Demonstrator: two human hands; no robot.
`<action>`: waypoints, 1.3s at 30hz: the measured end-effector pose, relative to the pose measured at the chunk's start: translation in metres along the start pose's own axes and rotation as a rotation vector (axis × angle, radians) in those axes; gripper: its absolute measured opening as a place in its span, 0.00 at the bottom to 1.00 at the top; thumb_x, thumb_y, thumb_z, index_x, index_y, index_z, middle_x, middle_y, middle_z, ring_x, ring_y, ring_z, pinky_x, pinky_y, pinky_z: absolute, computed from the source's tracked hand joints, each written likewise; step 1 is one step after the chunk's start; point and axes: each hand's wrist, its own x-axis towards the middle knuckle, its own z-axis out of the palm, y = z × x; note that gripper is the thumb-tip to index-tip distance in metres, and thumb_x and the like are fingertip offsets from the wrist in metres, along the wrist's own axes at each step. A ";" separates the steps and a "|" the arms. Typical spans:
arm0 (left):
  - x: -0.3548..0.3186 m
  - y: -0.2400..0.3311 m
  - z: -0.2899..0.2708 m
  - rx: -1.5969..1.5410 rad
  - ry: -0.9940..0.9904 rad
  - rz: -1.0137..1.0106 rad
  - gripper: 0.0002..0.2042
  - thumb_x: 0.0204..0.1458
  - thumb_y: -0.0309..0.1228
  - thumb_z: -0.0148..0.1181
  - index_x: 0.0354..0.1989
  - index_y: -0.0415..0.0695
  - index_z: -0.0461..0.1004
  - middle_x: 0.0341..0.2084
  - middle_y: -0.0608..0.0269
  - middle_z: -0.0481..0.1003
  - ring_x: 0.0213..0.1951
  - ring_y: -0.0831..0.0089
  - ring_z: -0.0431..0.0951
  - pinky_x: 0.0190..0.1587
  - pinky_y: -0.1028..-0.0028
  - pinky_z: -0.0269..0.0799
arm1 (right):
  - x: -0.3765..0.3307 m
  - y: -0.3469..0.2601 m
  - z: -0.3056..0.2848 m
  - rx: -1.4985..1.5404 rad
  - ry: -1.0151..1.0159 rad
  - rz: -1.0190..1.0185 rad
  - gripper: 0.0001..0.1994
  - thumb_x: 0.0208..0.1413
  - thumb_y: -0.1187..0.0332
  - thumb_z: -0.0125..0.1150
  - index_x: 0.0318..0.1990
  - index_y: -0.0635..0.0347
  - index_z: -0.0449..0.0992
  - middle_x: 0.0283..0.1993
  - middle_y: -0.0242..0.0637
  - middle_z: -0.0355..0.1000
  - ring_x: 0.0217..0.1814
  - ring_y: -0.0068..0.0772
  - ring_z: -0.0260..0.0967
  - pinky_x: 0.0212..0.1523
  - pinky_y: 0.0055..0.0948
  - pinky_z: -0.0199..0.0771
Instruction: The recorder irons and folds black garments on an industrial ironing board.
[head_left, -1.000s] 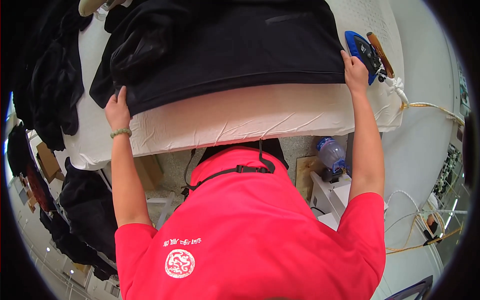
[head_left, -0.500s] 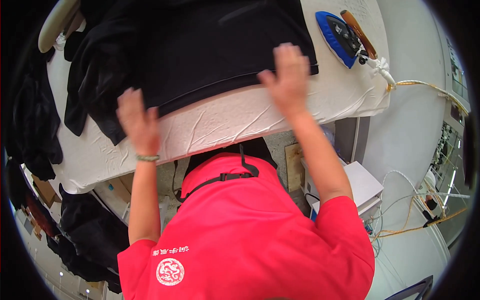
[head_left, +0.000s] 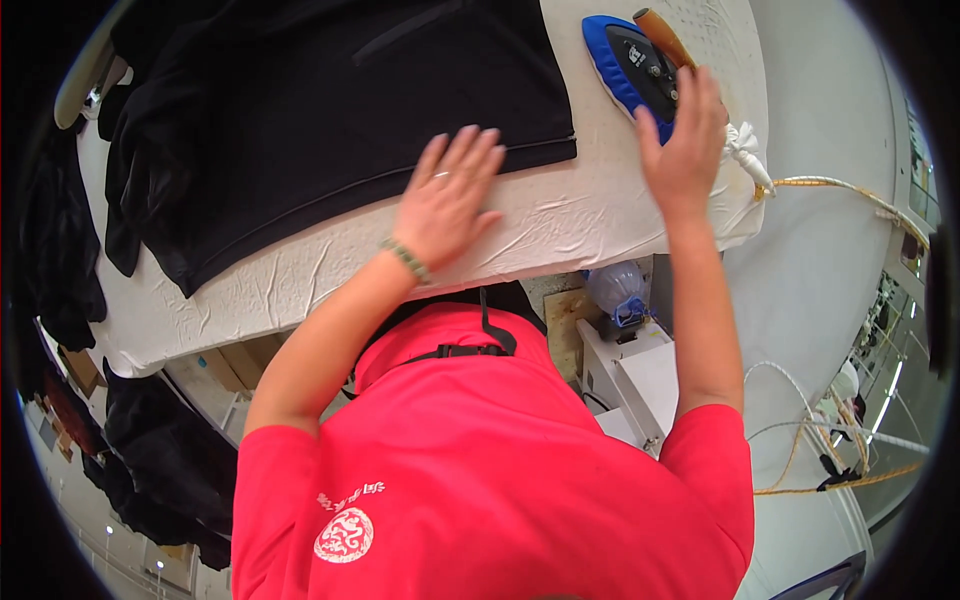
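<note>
A black garment (head_left: pixel 330 110) lies spread on a white cloth-covered ironing table (head_left: pixel 540 240), its hem running along the near side. Across that hem, toward its right end, my left hand (head_left: pixel 450 205) lies flat with fingers stretched out; a ring and a bracelet show on it. At the far right rests an iron (head_left: pixel 622 72) with a blue rim, black top and wooden handle (head_left: pixel 663 36). My right hand (head_left: pixel 688 150) is over the iron's rear end, thumb and fingers apart, fingertips by the handle's near end. Whether they touch it I cannot tell.
A white-wrapped hose (head_left: pixel 745 155) leaves the iron and continues as a cord (head_left: pixel 850 186) past the table's right edge. Below stand a white cabinet (head_left: pixel 652 385) and a clear plastic bottle (head_left: pixel 615 287). Dark garments (head_left: pixel 165 440) hang at the left, beside and below the table.
My left hand has moved right along the hem. My right hand has left the garment and come over to the iron. The view has shifted slightly.
</note>
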 end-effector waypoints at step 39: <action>-0.332 -0.257 -0.106 -0.985 0.728 -1.128 0.17 0.63 0.43 0.62 0.31 0.40 0.74 0.18 0.69 0.71 0.14 0.81 0.71 0.18 0.79 0.63 | 0.029 -0.428 -0.012 0.270 -0.814 0.001 0.17 0.57 0.51 0.68 0.41 0.54 0.81 0.29 0.46 0.79 0.34 0.53 0.79 0.35 0.46 0.78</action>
